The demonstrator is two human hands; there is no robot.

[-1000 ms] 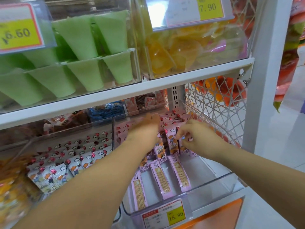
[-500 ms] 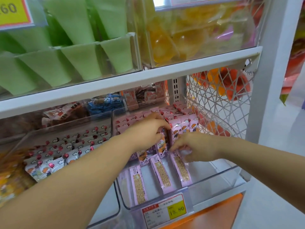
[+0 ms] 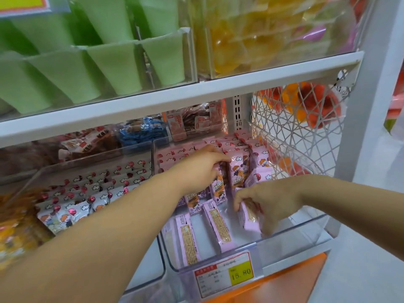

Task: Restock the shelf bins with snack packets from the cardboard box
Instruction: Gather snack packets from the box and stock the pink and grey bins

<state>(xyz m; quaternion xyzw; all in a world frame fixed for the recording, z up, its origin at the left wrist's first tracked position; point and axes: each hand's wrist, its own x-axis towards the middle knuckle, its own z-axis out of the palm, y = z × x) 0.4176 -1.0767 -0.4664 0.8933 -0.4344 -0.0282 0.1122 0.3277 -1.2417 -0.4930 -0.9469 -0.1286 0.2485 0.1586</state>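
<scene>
Head view, aimed down at a clear bin (image 3: pixel 284 241) on the lower shelf. Reached into it with both hands. Curled the left hand (image 3: pixel 203 169) over the tops of the standing packets (image 3: pixel 237 171) in the far half of the bin, fingers gripping them. Clasped one pink packet (image 3: pixel 247 217) in the right hand (image 3: pixel 271 204) at the near right, fingers wrapped round it, packet tilted on edge just above the bin floor. Saw flat packets (image 3: pixel 216 224) lying lengthwise on that floor, left of the right hand. Noted a price tag (image 3: pixel 225 274) on the bin's front wall, a neighbouring bin (image 3: pixel 148 274) of white packets (image 3: pixel 72 206) to the left, and a white wire basket (image 3: pixel 290 132) to the far right.
</scene>
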